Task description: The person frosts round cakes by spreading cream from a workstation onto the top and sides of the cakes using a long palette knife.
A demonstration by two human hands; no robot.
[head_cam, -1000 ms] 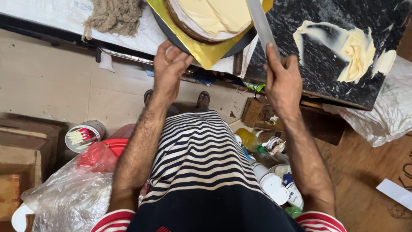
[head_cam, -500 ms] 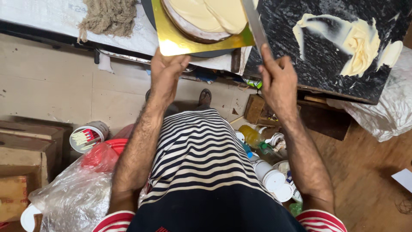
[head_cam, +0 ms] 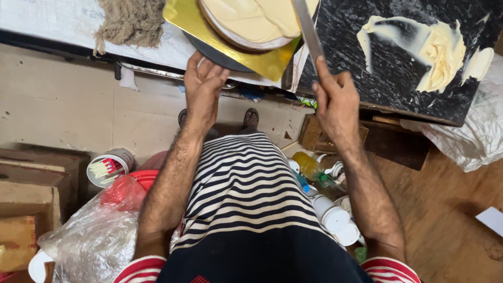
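Observation:
A round cake (head_cam: 251,21) covered in pale cream sits on a gold square board (head_cam: 209,26) atop a dark turntable (head_cam: 220,55) at the counter's edge. My left hand (head_cam: 201,89) touches the turntable's rim from below, fingers spread against it. My right hand (head_cam: 335,102) grips the handle of a long flat metal spatula (head_cam: 308,31), whose blade rises past the cake's right side. A black marble slab (head_cam: 403,68) to the right carries smears of cream (head_cam: 440,47).
A tuft of brown fibre (head_cam: 131,21) lies on the white counter (head_cam: 52,21). Below on the floor are a red bucket with plastic bag (head_cam: 99,230), a paint-like can (head_cam: 110,166), wooden crates (head_cam: 31,194), and several bottles and white lids (head_cam: 327,204).
The gold board's corner has swung round as the turntable rotated under my left hand. The spatula stays beside the cake in my right hand.

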